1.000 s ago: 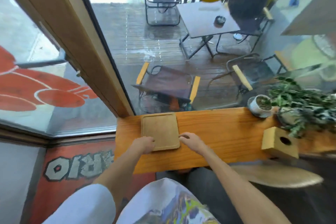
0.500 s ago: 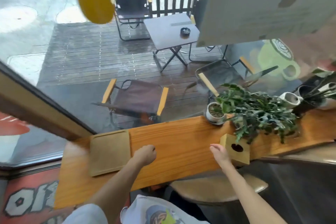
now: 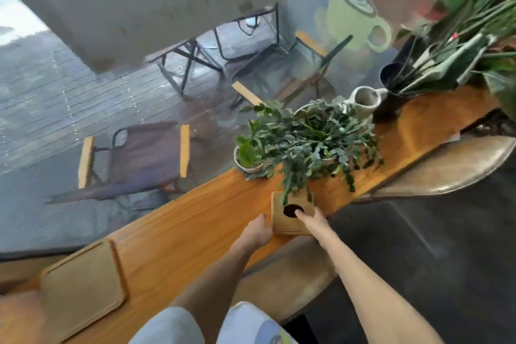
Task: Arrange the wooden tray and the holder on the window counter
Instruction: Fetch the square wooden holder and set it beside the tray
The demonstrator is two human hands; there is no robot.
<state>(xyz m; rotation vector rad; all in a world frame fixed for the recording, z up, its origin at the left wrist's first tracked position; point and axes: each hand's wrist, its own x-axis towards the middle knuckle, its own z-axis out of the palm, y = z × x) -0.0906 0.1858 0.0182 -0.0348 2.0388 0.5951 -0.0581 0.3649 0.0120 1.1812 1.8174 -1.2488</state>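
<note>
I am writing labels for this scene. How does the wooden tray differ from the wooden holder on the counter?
The wooden tray lies flat and low with rounded corners; the wooden holder is a boxy block with a round dark hole in its top. The tray lies untouched at the left end of the counter; the holder has the left hand and the right hand on it, under trailing plant leaves. Both are pale wood.
</note>
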